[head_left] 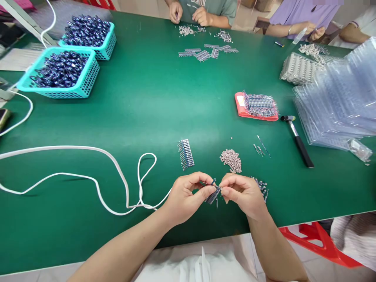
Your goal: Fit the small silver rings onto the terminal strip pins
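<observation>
My left hand (190, 194) pinches a dark comb-like strip with thin wire leads (212, 197) between thumb and fingers, above the near part of the table. At the strip's right end, the thumb and fingertips of my right hand (243, 196) are pressed together; whatever they grip is too small to make out. A similar strip with leads (186, 154) lies flat beyond my left hand. Just past my right hand is a heap of small pinkish ring-like pieces (231, 159). Small metal parts (262, 187) lie beside that hand, partly hidden by it.
A small hammer (299, 143), a red packet topped with strips (239, 111) and clear plastic trays (337, 105) lie to the right. A white cable (96, 184) loops across the left. Turquoise baskets (85, 92) hold shiny dark-blue pieces. Co-workers' hands (202, 16) work across the green table (141, 102).
</observation>
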A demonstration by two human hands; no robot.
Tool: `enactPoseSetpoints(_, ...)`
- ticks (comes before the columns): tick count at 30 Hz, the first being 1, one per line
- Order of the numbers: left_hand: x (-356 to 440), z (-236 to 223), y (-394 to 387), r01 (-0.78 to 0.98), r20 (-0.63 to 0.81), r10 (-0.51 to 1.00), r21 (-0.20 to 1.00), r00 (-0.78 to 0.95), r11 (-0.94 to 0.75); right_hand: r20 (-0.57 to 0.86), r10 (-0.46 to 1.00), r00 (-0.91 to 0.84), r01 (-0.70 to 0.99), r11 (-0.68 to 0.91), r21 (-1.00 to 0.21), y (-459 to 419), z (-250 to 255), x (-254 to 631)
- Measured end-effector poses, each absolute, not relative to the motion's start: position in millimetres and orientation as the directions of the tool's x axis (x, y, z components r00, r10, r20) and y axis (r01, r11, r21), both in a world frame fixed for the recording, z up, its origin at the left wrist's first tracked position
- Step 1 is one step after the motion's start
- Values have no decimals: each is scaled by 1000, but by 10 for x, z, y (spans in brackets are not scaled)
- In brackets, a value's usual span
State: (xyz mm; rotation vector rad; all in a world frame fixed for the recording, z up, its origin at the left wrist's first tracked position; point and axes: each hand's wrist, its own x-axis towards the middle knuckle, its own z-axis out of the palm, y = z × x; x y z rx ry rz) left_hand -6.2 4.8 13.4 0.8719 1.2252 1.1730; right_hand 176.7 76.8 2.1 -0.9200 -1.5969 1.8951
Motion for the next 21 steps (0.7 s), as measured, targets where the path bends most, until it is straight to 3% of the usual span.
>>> enactPoseSetpoints(7, -60, 144, 49, -217, -255, 967, 945, -25, 244, -209, 704, -679, 22, -265, -964, 778, 15, 1775)
enactPoseSetpoints(21, -63, 180, 66, -164, -258, 966, 954, -16, 253, -209, 707, -675, 48, -241, -969, 789, 34, 1768)
